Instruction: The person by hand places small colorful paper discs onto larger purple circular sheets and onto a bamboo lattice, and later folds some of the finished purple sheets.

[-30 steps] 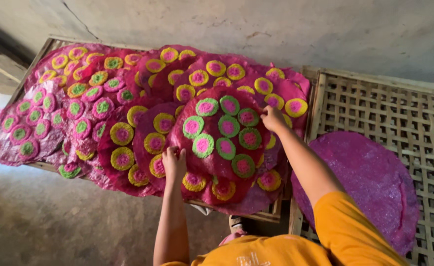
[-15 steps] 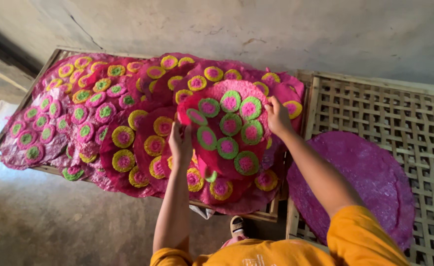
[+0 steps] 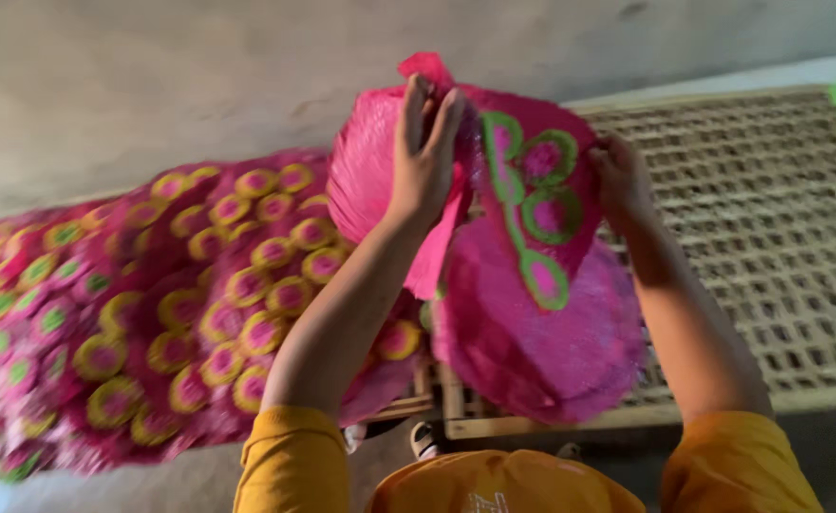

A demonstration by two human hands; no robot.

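Both hands hold 1 pink disc (image 3: 494,190) in the air, tilted nearly on edge over the rack (image 3: 769,218): the left hand (image 3: 424,157) is clasped on its left rim, fingers up its plain back, and the right hand (image 3: 622,176) pinches its right rim beside the green rings. A plain pink disc (image 3: 532,332) lies on the rack's near left corner just below, with the ringed discs (image 3: 180,313) spread to the left. The sheet looks thin, so I'd judge it best kept level, both rims held evenly, and laid flat without folding.
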